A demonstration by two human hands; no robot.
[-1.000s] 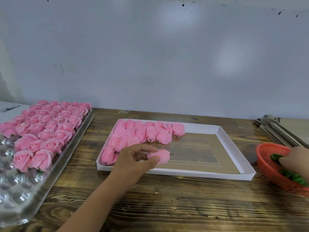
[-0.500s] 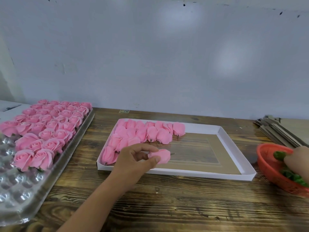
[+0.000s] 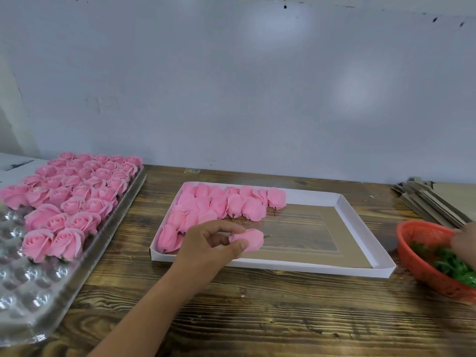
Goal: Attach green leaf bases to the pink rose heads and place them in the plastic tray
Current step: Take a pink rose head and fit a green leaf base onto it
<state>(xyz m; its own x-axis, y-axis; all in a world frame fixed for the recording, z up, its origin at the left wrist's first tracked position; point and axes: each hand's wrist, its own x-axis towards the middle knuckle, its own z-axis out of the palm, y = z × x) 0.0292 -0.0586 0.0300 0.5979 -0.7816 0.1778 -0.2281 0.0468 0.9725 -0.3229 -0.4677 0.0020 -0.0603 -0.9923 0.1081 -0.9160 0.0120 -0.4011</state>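
Left hand (image 3: 206, 243) pinches a pink rose head (image 3: 249, 239) over the white box (image 3: 365, 243), beside the loose heads; right hand (image 3: 465, 240) dips into the red basket (image 3: 422, 264) of green leaf bases (image 3: 453, 264), grip unclear; plastic tray (image 3: 31, 300) sits left on the bench (image 3: 257, 318)
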